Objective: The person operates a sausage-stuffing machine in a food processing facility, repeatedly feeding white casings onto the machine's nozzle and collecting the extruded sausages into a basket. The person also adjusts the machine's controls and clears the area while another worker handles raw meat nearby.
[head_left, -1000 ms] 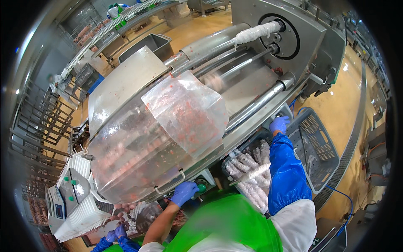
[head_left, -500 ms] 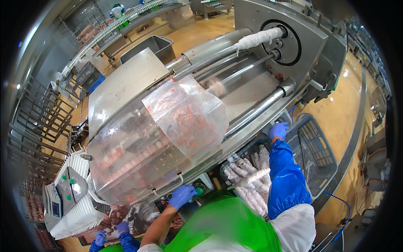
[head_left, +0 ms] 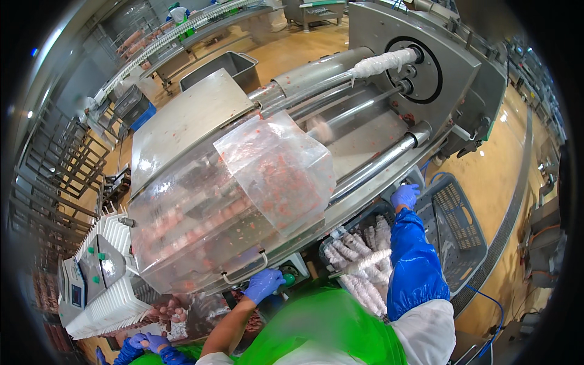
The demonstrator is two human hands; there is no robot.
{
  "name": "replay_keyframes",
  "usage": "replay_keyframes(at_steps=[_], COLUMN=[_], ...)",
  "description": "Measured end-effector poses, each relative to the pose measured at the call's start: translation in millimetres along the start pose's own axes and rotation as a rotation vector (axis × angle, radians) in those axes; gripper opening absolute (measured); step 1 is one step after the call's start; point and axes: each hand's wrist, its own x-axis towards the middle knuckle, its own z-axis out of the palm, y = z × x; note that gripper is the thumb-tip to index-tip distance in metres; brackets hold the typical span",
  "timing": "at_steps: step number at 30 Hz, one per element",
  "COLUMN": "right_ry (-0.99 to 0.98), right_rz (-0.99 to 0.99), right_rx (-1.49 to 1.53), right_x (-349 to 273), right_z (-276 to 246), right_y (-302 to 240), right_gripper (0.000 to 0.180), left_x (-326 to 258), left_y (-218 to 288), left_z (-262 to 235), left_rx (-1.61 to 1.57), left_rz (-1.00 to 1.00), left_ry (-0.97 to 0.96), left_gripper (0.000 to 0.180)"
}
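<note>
My gloved left hand is at the front edge of a large steel sausage machine. Its fingers are bent closed against a round green knob. Farther right, my gloved right hand, in a blue sleeve, is closed on a small part at the machine's front edge; the fingers hide that part. Bunched white casings fill a grey basket between my arms. Another pleated white casing sits on a rod at the far right of the machine. A clear cover shows pink sausage links inside.
A plastic sheet spotted with meat lies over the cover. A grey perforated crate stands right of my right arm. At lower left, a co-worker's gloved hands are near sausages and a white-finned conveyor.
The whole view has shifted slightly, so the machine lies a little farther right and lower. My hands keep their places. The co-worker's hands have come together, away from the sausages.
</note>
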Motion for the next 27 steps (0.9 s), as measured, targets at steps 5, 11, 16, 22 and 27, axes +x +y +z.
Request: replay_keyframes(at_steps=[5, 11, 16, 22, 27], right_ry=[-0.085, -0.063, -0.111, -0.128, -0.099], right_rz=[0.052, -0.018, -0.038, -0.110, -0.120], right_rx=[0.124, -0.055, -0.049, -0.144, -0.162], right_x=[0, -3, -18, -10, -7], right_z=[-4, -10, -32, -23, -15], right_y=[-2, 0, -6, -2, 0], right_gripper=[0.082, 0.087, 0.089, 0.091, 0.091], left_x=[0, 4, 3, 4, 3], left_y=[-2, -3, -5, -3, -1], left_z=[3, 3, 7, 5, 1], left_rx=[-0.029, -0.110, -0.156, -0.138, -0.174], left_rz=[0.008, -0.011, -0.032, -0.050, -0.069], left_ry=[-0.005, -0.049, -0.088, -0.132, -0.144], left_gripper=[0.025, 0.025, 0.025, 0.026, 0.025])
